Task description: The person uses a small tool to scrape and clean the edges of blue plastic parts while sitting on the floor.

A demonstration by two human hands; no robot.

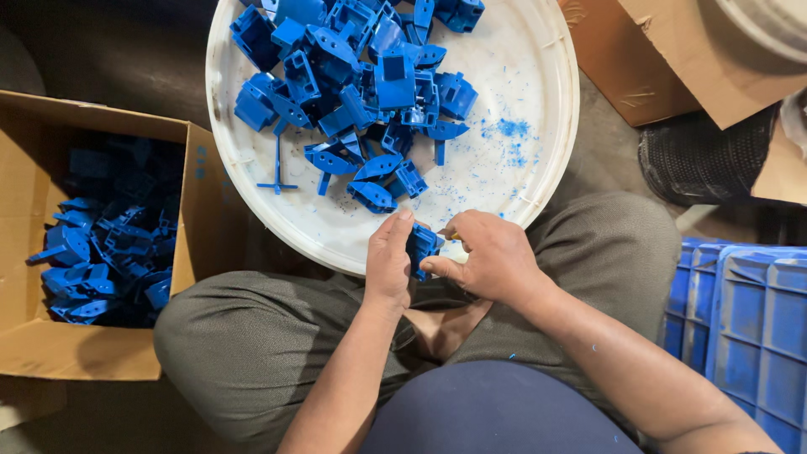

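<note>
Head view shows you seated cross-legged, your left hand [388, 261] and right hand [487, 256] both closed around one small blue plastic part [422, 245], held between them just over the near rim of the round white tray [538, 126] above your lap. Behind your hands a heap of blue moulded parts [361, 76] fills the tray's far side, with blue shavings [507, 134] scattered beside it. An open cardboard box [50, 252] holding more blue parts sits at your left knee, and a blue plastic crate [740, 319] stands at your right.
</note>
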